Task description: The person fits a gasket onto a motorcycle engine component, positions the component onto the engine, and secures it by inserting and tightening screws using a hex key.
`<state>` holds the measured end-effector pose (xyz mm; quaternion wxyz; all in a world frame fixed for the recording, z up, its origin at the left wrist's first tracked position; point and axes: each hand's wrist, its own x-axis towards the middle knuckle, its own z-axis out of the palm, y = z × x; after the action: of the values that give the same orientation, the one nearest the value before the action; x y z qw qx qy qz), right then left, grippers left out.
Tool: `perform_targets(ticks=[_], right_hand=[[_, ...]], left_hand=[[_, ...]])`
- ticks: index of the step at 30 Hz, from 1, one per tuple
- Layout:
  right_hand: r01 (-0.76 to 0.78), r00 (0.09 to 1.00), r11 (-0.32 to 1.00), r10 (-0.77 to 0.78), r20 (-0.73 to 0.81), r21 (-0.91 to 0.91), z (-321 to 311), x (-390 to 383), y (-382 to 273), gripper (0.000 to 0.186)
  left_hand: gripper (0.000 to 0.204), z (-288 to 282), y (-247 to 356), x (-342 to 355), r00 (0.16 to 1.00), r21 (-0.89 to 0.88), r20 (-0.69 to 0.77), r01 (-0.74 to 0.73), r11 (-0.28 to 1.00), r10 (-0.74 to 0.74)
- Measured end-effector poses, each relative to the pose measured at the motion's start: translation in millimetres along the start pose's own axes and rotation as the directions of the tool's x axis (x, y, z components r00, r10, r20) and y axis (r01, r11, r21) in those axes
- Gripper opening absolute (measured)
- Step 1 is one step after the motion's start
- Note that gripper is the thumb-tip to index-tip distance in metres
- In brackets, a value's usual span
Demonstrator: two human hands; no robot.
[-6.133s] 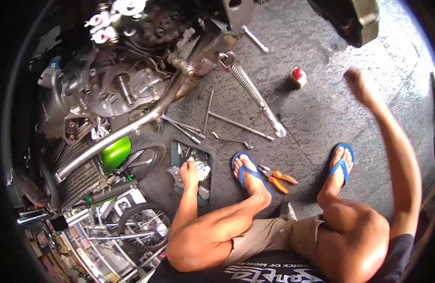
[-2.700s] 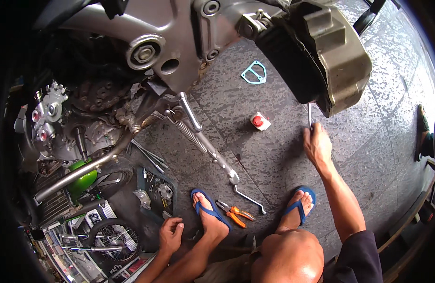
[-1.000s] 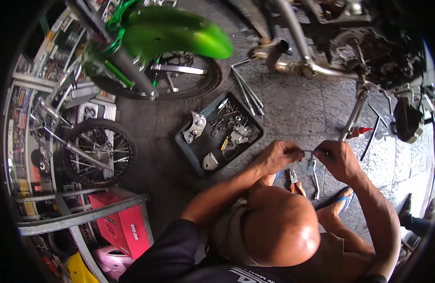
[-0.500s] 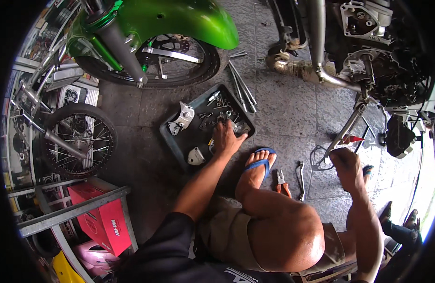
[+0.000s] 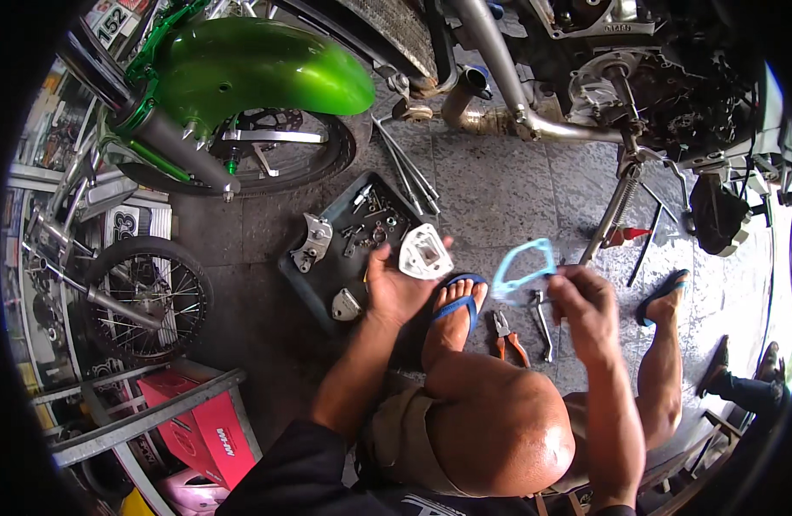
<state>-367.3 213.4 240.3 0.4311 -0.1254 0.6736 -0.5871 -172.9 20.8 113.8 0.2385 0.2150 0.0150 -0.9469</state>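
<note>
My left hand (image 5: 397, 292) holds up a pale metal engine cover (image 5: 426, 253), its hollow side facing me, the fingers curled under it. To the right, my right hand (image 5: 587, 308) pinches a thin light-blue gasket (image 5: 525, 272) by one corner. The gasket is slightly smeared by motion and apart from the cover. Behind my left hand lies a dark tray (image 5: 311, 288) with a silver bracket (image 5: 311, 243), a small triangular metal plate (image 5: 347, 304) and several loose bolts and small parts.
Orange-handled pliers (image 5: 507, 337) and a metal wrench (image 5: 544, 325) lie on the tiled floor beside my foot. Long metal rods (image 5: 406, 168) rest beyond the tray. A green-fendered motorcycle (image 5: 267, 64) stands at far left, an exposed engine (image 5: 662, 103) at far right. Another person's feet show at the right.
My left hand has come up out of the tray with the engine cover. My right hand has moved left, bringing the gasket closer to the cover. The view has shifted.
</note>
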Motion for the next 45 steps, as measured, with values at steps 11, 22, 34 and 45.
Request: perform_targets(ticks=[11, 22, 34, 45], right_hand=[[0.087, 0.986, 0.929, -0.131, -0.099, -0.36, 55.3, 20.1, 27.2, 0.023], [0.235, 0.926, 0.685, -0.373, -0.055, -0.689, 53.4, 13.5, 11.5, 0.023], [0.671, 0.669, 0.172, -0.558, 0.491, -0.721, 37.9, 2.8, 19.3, 0.058], [0.413, 0.878, 0.749, -0.479, 0.008, -0.519, 31.6, -13.1, -6.2, 0.033]], left_hand=[[0.075, 52.4, -53.4, -6.2, 0.971, 0.11, 0.176, 0.142, 0.984, -0.16], [0.059, 47.9, -59.1, -1.7, 0.983, 0.27, 0.127, 0.095, 0.958, -0.133], [0.043, 69.8, -62.3, -10.2, 0.988, 0.13, -0.046, 0.154, 0.98, -0.149], [0.058, 84.5, -65.9, -27.5, 0.999, 0.399, 0.031, -0.029, 0.916, 0.018]])
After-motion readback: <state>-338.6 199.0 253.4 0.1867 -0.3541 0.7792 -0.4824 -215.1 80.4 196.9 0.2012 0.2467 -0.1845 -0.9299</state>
